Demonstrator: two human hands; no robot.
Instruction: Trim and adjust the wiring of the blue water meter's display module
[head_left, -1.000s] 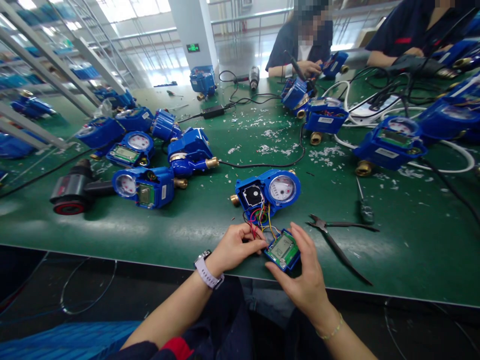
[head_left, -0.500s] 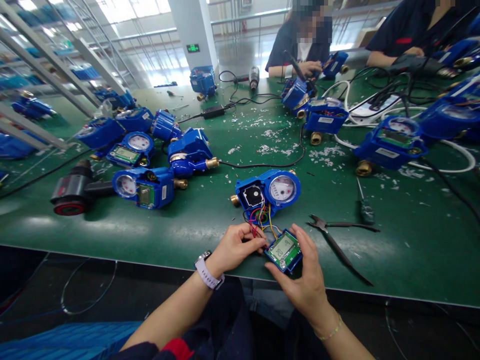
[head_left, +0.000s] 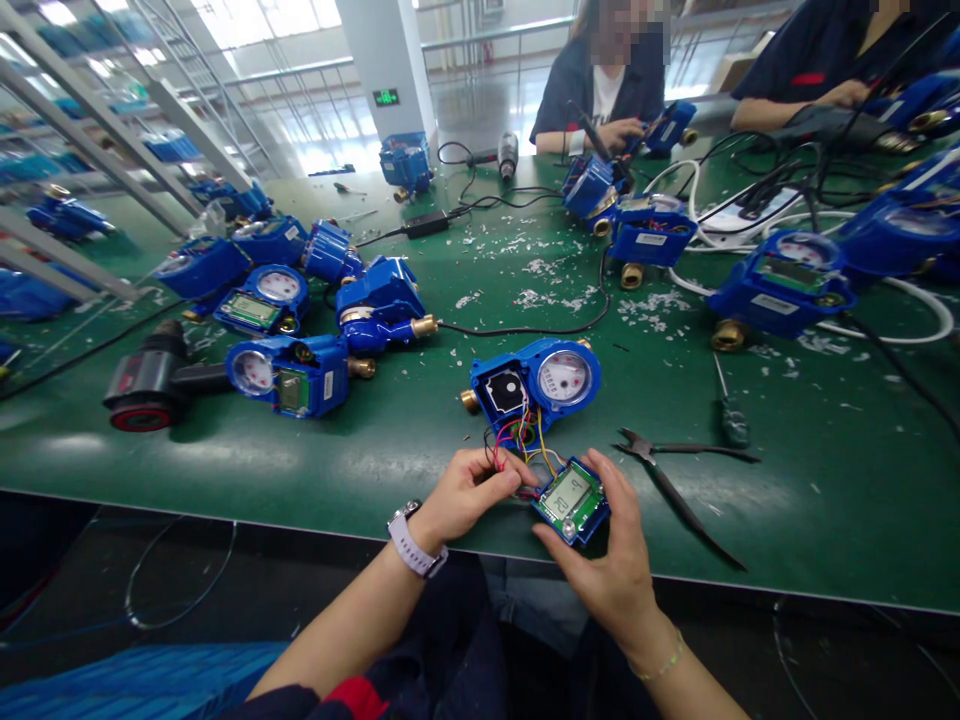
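Note:
My right hand [head_left: 611, 540] grips a small display module [head_left: 571, 502] by its edges, a green circuit board with a lit LCD in a blue frame. Close to its left side, my left hand [head_left: 480, 493] pinches thin wires [head_left: 504, 452] between thumb and fingers. Red, black, yellow and white strands run from the module up to a blue water meter [head_left: 534, 385], which lies behind it on the table. The meter has a round dial under a clear cover and an open compartment with a black insert. The pinched wire ends are partly hidden by my fingers.
Cutting pliers [head_left: 667, 475] and a screwdriver [head_left: 731, 415] lie to the right on the green table [head_left: 420, 450]. A power drill [head_left: 150, 380] and several blue meters [head_left: 289, 375] stand left. White scraps and cables are scattered behind; two co-workers [head_left: 600, 90] sit across.
My left fingers have shifted slightly, with the red wires bending a little left. The display module has tilted and moved marginally right in my right hand.

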